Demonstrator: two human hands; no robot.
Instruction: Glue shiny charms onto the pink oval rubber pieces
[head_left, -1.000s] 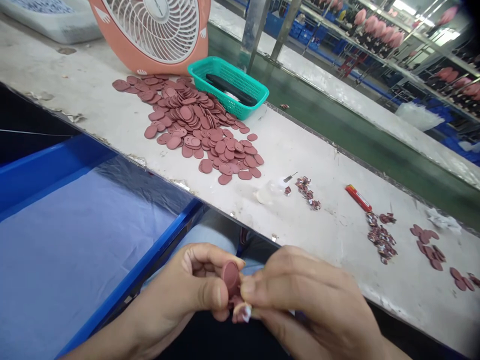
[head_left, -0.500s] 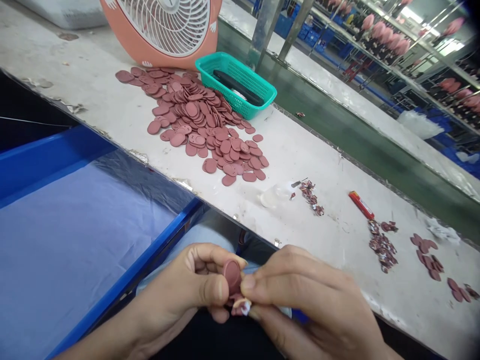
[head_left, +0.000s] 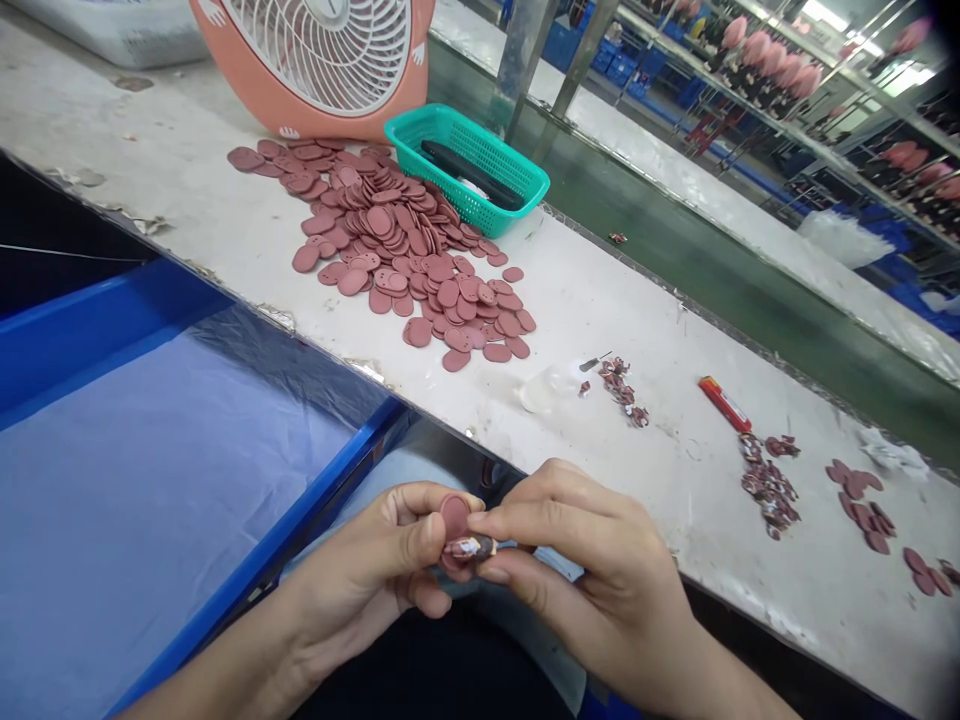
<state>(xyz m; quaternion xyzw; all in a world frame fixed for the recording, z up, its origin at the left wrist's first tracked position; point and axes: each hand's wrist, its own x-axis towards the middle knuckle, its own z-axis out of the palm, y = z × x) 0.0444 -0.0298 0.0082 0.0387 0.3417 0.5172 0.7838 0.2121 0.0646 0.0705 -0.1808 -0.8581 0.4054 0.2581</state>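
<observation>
My left hand (head_left: 367,560) pinches an oval dusty-pink disc (head_left: 454,512) between thumb and fingers, above my lap. Against the lower part of the disc is a small figure-like piece (head_left: 469,547) in brown, white and maroon. The thumb and forefinger of my right hand (head_left: 600,570) close on the dark right end of this piece. Whether the piece is fixed to the disc I cannot tell. Beyond the hands, a large heap of similar pink discs (head_left: 381,222) lies on the table. Several small maroon and white pieces (head_left: 769,487) are clustered to the right.
An orange fan (head_left: 247,60) and a green basket (head_left: 532,185) with a black object stand behind the heap. A red packet (head_left: 724,404), a thin dark tool (head_left: 595,362) and more discs (head_left: 862,510) lie rightward. A blue bin (head_left: 75,320) sits left below the table edge (head_left: 360,375).
Both hands have risen slightly. The small piece has turned, so its dark end now points right into my right fingers. The right hand shows more of its wrist.
</observation>
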